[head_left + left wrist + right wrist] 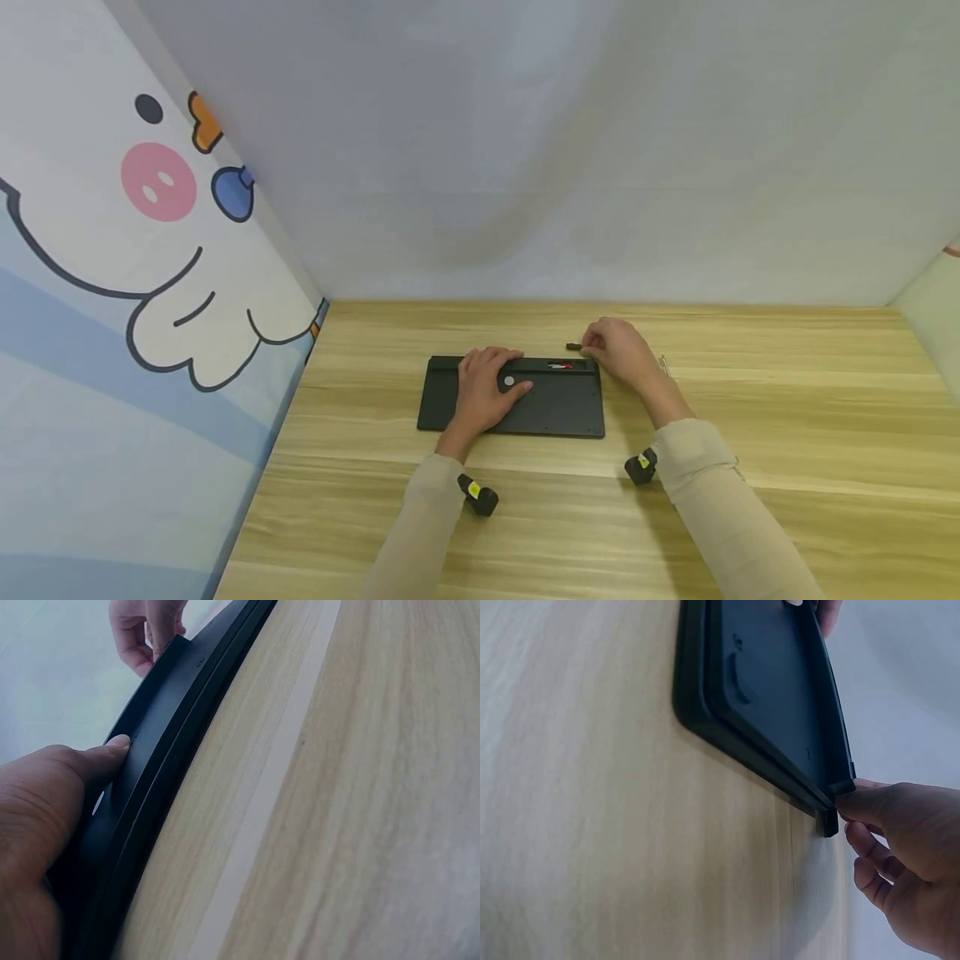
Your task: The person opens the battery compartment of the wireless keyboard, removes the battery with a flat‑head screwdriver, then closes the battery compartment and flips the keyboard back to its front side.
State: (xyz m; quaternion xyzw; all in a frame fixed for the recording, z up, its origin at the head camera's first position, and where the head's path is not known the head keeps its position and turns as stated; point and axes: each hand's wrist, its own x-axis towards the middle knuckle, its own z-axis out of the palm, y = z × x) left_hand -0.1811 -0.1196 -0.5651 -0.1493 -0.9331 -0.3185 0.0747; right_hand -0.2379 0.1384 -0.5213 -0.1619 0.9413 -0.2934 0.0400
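Note:
A black keyboard [555,412] lies underside up on the table, with a white round spot near its middle. In its raised far strip is an uncovered battery compartment [561,365] with red and silvery parts. My left hand [482,393] rests across the keyboard, fingers at the far edge and thumb spread on the underside. Just beyond the keyboard's far right corner, my right hand [618,350] pinches a small dark battery cover [573,346] between thumb and fingertips. The right wrist view shows a small black end [830,823] beside those fingers at the keyboard's corner.
A thin shiny item [663,364] lies behind my right wrist, mostly hidden. The wooden table [810,400] meets a pale wall [600,208] at the back. A wall with cartoon print [67,167] stands on the left. Each wrist carries a black camera [480,497].

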